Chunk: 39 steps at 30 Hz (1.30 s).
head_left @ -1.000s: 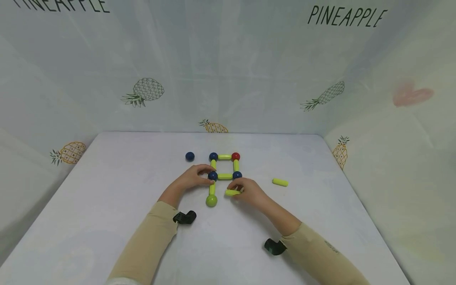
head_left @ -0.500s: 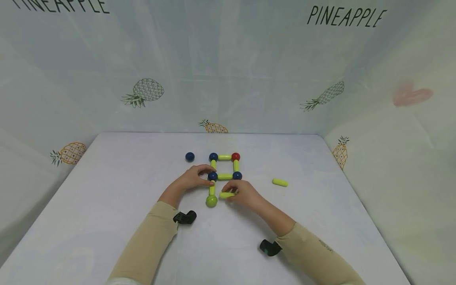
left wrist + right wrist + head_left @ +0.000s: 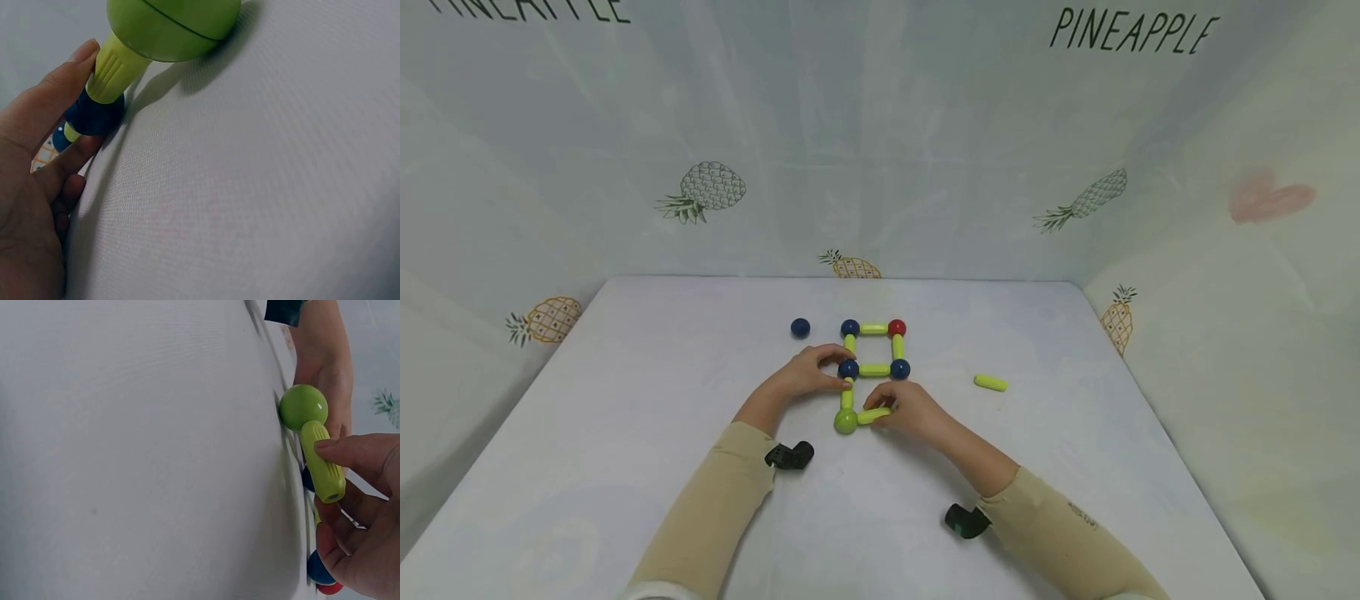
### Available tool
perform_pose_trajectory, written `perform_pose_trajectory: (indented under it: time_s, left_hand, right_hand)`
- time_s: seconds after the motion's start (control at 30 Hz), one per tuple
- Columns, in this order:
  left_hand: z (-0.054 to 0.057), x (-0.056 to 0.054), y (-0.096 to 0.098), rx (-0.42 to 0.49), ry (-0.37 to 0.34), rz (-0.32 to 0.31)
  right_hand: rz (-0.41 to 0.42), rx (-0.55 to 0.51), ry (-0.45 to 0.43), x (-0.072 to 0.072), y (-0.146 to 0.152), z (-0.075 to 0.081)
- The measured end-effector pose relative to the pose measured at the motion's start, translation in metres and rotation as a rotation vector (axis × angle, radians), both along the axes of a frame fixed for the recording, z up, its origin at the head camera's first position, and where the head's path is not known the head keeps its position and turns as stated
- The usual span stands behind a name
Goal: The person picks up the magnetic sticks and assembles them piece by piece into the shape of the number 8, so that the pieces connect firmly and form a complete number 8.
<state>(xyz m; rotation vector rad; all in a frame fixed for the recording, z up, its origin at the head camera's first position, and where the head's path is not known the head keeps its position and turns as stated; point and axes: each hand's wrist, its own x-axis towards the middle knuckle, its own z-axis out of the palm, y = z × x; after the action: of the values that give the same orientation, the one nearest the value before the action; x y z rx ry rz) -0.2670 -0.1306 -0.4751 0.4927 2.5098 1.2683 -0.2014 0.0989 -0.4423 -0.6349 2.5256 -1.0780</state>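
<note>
My right hand point(image 3: 910, 410) pinches a yellow-green magnetic rod point(image 3: 323, 464) between thumb and fingers. One end of that rod meets the green ball point(image 3: 846, 422); its other end points free in the right wrist view. My left hand point(image 3: 808, 372) holds a dark blue ball point(image 3: 94, 114) between thumb and fingers, its thumb tip lying along the ribbed rod point(image 3: 116, 70) that runs from it to the green ball. Beyond, rods link this ball to another blue ball point(image 3: 850, 327), a red ball point(image 3: 897, 327) and a third blue ball point(image 3: 900, 368) in a square lying on the table.
A loose blue ball point(image 3: 801, 328) lies at the back left of the square. Off to the right is a loose yellow-green rod point(image 3: 990, 382). The white table point(image 3: 1075, 467) ends at a hanging cloth point(image 3: 880, 167) printed with pineapples. Dark wrist cameras point(image 3: 790, 456) hang under both sleeves.
My right hand has moved left and toward me with the rod, whose end has come up to the green ball. The left hand has stayed at the blue ball.
</note>
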Motion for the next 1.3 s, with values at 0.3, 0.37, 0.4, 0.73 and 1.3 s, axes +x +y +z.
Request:
perform_pose_trajectory:
  time_s: [0.3,0.37,0.4,0.73,1.3]
  left_hand:
    - [0.0007,-0.0015,0.0001,-0.002,0.011,0.001]
    - [0.0015,-0.0012,0.0002,-0.007,0.021,-0.003]
    - [0.0021,-0.0009,0.0003,-0.008,0.021,-0.003]
    - [0.003,0.0005,0.0011,-0.003,0.016,-0.005]
    - [0.0023,0.0031,-0.0021,0.002,-0.001,-0.005]
  right_hand:
    - [0.011,0.012,0.004,0.0014,0.0008,0.0009]
    - [0.01,0.014,-0.004,0.0017,0.0008,0.0009]
    - [0.007,0.015,-0.011,0.0018,0.0008,0.0006]
    - [0.004,0.025,-0.031,0.0045,0.002,0.0013]
    - [0.012,0.054,-0.043,0.0017,0.0059,0.0044]
